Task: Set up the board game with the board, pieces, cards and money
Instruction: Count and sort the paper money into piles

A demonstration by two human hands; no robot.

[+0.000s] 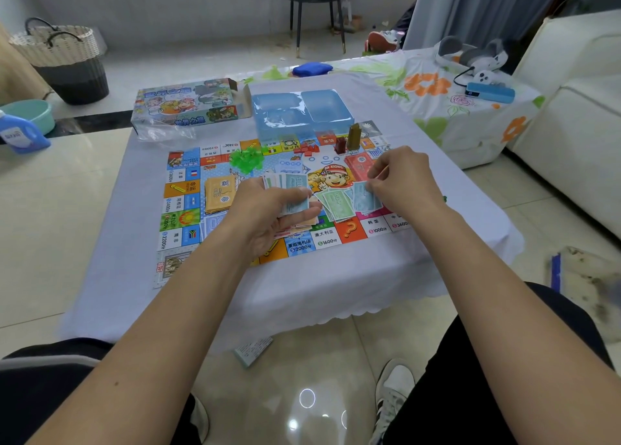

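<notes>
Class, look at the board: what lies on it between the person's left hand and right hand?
In the head view, between the left hand and right hand lie fanned green banknotes on the game board, below its cartoon character.

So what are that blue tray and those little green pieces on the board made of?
The blue tray looks like thin moulded plastic: glossy, see-through, with glare on its compartments. The green pieces seem to be translucent hard plastic, since light glows through the heap. The board beneath looks like printed card or paper, matte and flat; which one I cannot tell.
</notes>
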